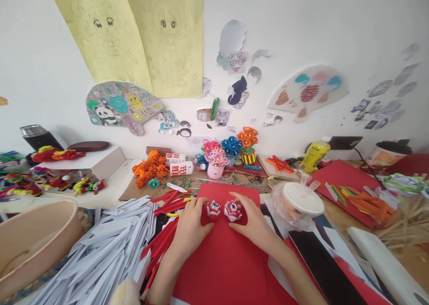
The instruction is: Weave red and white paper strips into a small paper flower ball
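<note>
Two small red-and-white folded paper flowers sit side by side over a sheet of red paper (221, 260) in front of me. My left hand (192, 222) curves around the left paper flower (213, 210), its thumb and fingers at the outer edge. Around the right paper flower (232, 210), the thumb and forefinger of my right hand (253, 220) form a loose grip from the right side. The flowers are a small gap apart. Exact fingertip contact is hard to make out.
Many white paper strips (110, 238) and red strips (164, 242) lie to the left, beside a beige basin (40, 238). On the right are a lidded cup (303, 200) and a black phone-like slab (321, 264). Flower pots (216, 166) and orange flowers (150, 167) stand behind.
</note>
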`<state>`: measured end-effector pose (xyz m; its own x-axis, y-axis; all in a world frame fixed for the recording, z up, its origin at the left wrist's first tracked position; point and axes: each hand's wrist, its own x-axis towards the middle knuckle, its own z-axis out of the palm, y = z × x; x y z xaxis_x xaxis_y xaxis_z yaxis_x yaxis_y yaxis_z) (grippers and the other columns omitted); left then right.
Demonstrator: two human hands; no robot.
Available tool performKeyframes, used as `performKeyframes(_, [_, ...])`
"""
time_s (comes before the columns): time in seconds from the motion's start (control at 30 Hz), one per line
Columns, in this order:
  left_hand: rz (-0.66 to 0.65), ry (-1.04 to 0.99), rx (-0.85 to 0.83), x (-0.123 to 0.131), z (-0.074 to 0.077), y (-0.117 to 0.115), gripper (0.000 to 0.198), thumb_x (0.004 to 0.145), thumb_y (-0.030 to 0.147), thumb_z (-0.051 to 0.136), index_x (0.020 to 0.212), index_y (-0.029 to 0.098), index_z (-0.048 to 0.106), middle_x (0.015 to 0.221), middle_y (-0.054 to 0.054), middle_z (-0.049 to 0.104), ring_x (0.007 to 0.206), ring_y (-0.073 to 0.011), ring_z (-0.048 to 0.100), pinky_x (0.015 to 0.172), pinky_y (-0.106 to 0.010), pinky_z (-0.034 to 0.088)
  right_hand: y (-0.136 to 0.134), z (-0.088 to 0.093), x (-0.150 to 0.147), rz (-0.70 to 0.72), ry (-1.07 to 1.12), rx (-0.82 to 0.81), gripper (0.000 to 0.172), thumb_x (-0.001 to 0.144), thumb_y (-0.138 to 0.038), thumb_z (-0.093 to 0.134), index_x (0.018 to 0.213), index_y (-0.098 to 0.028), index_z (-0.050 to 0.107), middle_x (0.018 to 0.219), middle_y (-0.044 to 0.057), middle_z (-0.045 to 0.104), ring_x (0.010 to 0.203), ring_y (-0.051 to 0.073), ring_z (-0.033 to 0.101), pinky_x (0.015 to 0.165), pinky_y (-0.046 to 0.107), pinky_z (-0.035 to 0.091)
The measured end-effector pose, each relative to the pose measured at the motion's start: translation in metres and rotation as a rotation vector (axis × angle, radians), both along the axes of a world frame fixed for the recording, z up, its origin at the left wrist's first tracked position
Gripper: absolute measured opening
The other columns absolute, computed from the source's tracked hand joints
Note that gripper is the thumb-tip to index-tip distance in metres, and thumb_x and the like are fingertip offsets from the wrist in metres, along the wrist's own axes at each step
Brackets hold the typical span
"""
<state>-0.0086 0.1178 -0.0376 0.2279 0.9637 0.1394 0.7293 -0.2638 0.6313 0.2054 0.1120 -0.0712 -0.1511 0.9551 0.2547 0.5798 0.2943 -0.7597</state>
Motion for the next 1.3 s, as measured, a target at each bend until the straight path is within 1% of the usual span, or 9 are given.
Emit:
performKeyframes(0.17, [-0.006,0.01,-0.014,-0.003,0.002,-0.002,0.051,0.064,0.014,0.071,0.112,0.022,0.056,0.115,-0.008,0.062,0.111,-0.0303,0.056,0.091,-0.041,0.043,0.0,0.006,-0.004,0.026,0.053,0.032,0.07,0.073,-0.011,0.064,0.137,-0.03,0.045,0.128,0.007,0.058,0.119,0.028,0.057,0.102,0.047,0.045])
performKeyframes(0.33, [0.028,-0.016,0.015,0.004,0.002,-0.003,0.041,0.076,0.026,0.067,0.115,0.022,0.056,0.117,-0.009,0.062,0.112,-0.0307,0.056,0.092,-0.044,0.042,-0.002,0.014,-0.006,0.003,0.107,0.109,0.065,0.073,-0.007,0.06,0.133,-0.03,0.049,0.126,0.006,0.058,0.116,0.026,0.059,0.097,0.043,0.049])
performKeyframes(0.53, [-0.004,-0.09,0.056,0.006,0.0,-0.001,0.035,0.073,0.016,0.067,0.106,0.021,0.058,0.111,-0.008,0.063,0.108,-0.0287,0.057,0.09,-0.042,0.045,-0.003,0.014,-0.009,0.036,0.107,0.088,0.067,0.072,-0.005,0.059,0.133,-0.029,0.048,0.128,0.006,0.057,0.118,0.025,0.057,0.101,0.044,0.047])
performKeyframes(0.7, [-0.083,-0.177,0.123,0.005,0.009,-0.003,0.038,0.077,0.015,0.065,0.112,0.024,0.055,0.113,-0.006,0.062,0.104,-0.0243,0.059,0.09,-0.038,0.048,-0.004,0.008,-0.01,0.051,0.055,0.047,0.071,0.07,-0.014,0.072,0.135,-0.029,0.048,0.132,0.008,0.056,0.124,0.029,0.053,0.104,0.048,0.044])
performKeyframes(0.8, [-0.115,-0.209,0.165,0.006,0.013,-0.006,0.038,0.08,0.018,0.065,0.115,0.025,0.053,0.113,-0.004,0.062,0.103,-0.0231,0.06,0.089,-0.037,0.048,-0.004,0.014,-0.01,0.018,0.069,0.129,0.062,0.074,-0.026,0.075,0.132,-0.03,0.051,0.133,0.008,0.055,0.126,0.031,0.052,0.103,0.048,0.045])
performKeyframes(0.9, [-0.117,-0.218,0.195,0.008,0.013,-0.007,0.039,0.079,0.018,0.067,0.114,0.025,0.051,0.114,-0.005,0.062,0.105,-0.0235,0.059,0.09,-0.037,0.048,-0.007,0.023,-0.012,-0.05,0.093,0.27,0.036,0.086,-0.027,0.065,0.121,-0.029,0.06,0.121,0.008,0.061,0.116,0.028,0.058,0.098,0.045,0.049])
performKeyframes(0.97, [-0.118,-0.216,0.208,0.01,0.012,-0.008,0.042,0.079,0.017,0.068,0.116,0.024,0.049,0.116,-0.005,0.061,0.107,-0.0237,0.059,0.091,-0.037,0.047,-0.009,0.028,-0.014,-0.07,0.067,0.385,0.024,0.091,-0.024,0.059,0.113,-0.028,0.065,0.11,0.008,0.064,0.106,0.026,0.063,0.093,0.043,0.051])
performKeyframes(1.1, [-0.145,-0.192,0.235,0.013,0.013,-0.009,0.045,0.079,0.014,0.067,0.117,0.025,0.049,0.116,-0.004,0.061,0.108,-0.0229,0.059,0.092,-0.035,0.047,-0.014,0.028,-0.019,-0.09,-0.017,0.601,0.023,0.092,-0.015,0.057,0.108,-0.027,0.068,0.099,0.008,0.066,0.093,0.025,0.064,0.084,0.042,0.053])
performKeyframes(1.3, [-0.194,-0.125,0.281,0.016,0.014,-0.011,0.046,0.079,0.011,0.068,0.118,0.025,0.048,0.119,-0.005,0.06,0.11,-0.023,0.057,0.095,-0.036,0.045,-0.015,0.024,-0.021,-0.138,-0.104,0.691,0.024,0.091,-0.011,0.058,0.106,-0.027,0.07,0.095,0.007,0.068,0.087,0.024,0.064,0.079,0.042,0.054])
